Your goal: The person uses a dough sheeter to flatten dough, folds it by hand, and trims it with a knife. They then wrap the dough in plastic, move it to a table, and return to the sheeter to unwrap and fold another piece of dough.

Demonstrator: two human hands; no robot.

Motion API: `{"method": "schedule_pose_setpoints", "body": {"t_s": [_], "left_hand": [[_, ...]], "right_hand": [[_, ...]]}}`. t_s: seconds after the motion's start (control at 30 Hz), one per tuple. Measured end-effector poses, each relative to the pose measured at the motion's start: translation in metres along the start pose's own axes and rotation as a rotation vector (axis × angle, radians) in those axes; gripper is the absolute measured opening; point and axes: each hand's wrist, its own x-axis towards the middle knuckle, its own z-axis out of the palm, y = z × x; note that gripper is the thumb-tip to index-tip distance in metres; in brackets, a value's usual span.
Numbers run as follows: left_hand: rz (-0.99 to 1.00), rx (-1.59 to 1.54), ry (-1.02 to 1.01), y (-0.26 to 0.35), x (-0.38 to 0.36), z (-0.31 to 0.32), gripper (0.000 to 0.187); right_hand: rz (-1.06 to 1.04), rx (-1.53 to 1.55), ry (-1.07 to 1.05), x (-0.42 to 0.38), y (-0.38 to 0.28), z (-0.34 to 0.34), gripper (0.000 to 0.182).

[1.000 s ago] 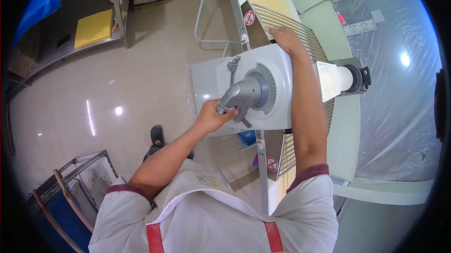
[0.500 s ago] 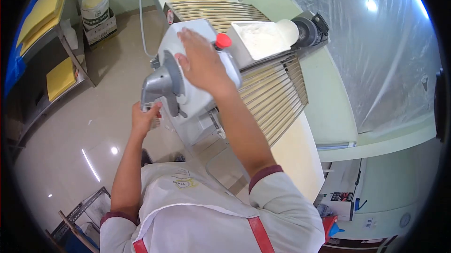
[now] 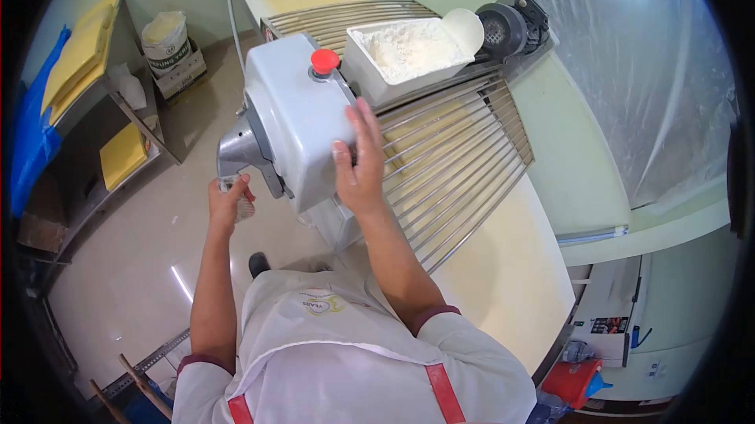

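My left hand (image 3: 228, 200) is closed round a small clear handle or knob at the lower end of the grey metal arm (image 3: 245, 149) on the machine's side. My right hand (image 3: 362, 164) rests against the right side of the pale grey machine housing (image 3: 295, 109), fingers apart and holding nothing. A red button (image 3: 324, 62) sits on top of the housing. Just behind my right hand, a white tub (image 3: 370, 78) of white powder stands over the metal rods, with a round white scoop or lid (image 3: 464, 31) at its right end.
A metal rod guard (image 3: 464, 156) spans the long pale belt (image 3: 503, 259). A dark round motor-like part (image 3: 502, 31) lies behind the tub. At the left, a shelf (image 3: 141, 121) holds yellow boards (image 3: 123, 155); a sack (image 3: 166, 40) stands in a box beyond.
My right hand has moved from the top of the housing down to its right side, uncovering the top. My left hand keeps its grip. The view has shifted slightly.
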Motion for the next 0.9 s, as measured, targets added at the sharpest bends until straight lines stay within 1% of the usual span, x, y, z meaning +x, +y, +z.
{"method": "schedule_pose_setpoints", "body": {"t_s": [0.03,0.07,0.17,0.33,0.4,0.47,0.5,0.53,0.63,0.67,0.77,0.87,0.9], "left_hand": [[-0.006,0.005,0.004,0.0,0.0,0.0,0.034],[-0.011,0.025,-0.006,-0.003,0.002,-0.003,0.032],[-0.013,0.005,-0.031,-0.003,0.002,-0.004,0.031],[-0.06,-0.158,-0.158,-0.002,0.003,-0.011,0.025],[-0.106,-0.251,-0.214,-0.004,0.003,-0.014,0.023],[-0.094,-0.127,-0.175,-0.005,0.006,-0.013,0.022],[-0.102,-0.092,-0.171,-0.004,0.006,-0.012,0.024],[-0.108,-0.06,-0.174,-0.003,0.006,-0.012,0.025],[-0.127,-0.032,-0.181,0.001,0.007,-0.013,0.027],[-0.155,0.008,-0.193,0.005,0.008,-0.016,0.028],[0.069,0.123,-0.243,-0.009,0.028,-0.026,0.028],[0.076,0.032,-0.289,-0.012,0.028,-0.026,0.029],[0.079,0.046,-0.28,-0.012,0.029,-0.026,0.029]], "right_hand": [[0.047,0.097,0.046,-0.001,0.003,0.003,0.05],[0.139,0.211,0.103,-0.008,0.012,0.01,0.049],[0.354,0.456,0.195,-0.009,0.004,0.017,0.048],[0.546,0.344,0.16,-0.025,0.028,0.022,0.046],[0.569,0.074,0.236,-0.039,0.047,0.023,0.048],[0.595,-0.069,0.4,-0.044,0.056,0.031,0.05],[0.679,0.039,0.297,-0.037,0.041,0.025,0.055],[0.731,0.207,0.459,-0.039,0.045,0.032,0.058],[0.648,0.312,0.439,-0.025,0.027,0.032,0.047],[0.678,0.276,0.511,-0.025,0.028,0.035,0.047],[0.748,0.278,0.506,-0.022,0.023,0.033,0.063],[0.698,0.294,0.435,-0.023,0.024,0.03,0.062],[0.653,0.262,0.384,-0.023,0.027,0.029,0.061]]}}
